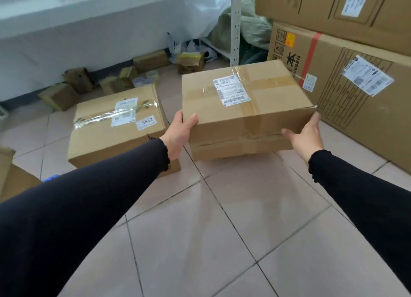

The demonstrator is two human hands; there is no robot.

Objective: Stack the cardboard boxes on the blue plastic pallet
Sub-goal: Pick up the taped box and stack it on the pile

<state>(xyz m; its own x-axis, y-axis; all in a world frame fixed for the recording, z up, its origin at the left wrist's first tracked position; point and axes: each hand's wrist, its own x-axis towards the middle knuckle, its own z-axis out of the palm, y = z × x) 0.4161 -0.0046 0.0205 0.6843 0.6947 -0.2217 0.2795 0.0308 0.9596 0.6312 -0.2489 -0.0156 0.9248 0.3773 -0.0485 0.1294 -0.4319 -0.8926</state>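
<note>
A taped cardboard box (266,121) with a white shipping label on top is held above the tiled floor in the middle of the view. My left hand (179,134) grips its left side, thumb on the front face. My right hand (308,136) presses on its right end with the fingers under the corner. A second cardboard box (106,139) with labels and shiny tape lies on the floor to the left. A small patch of blue (50,177), perhaps the pallet, peeks out at the left edge beside my sleeve.
Two large cartons (355,90) are stacked against the right side. Several small boxes (60,96) and tape rolls (144,81) lie along the white wall. A metal shelf post (235,25) and plastic bags stand behind. Another box corner (9,176) shows at far left.
</note>
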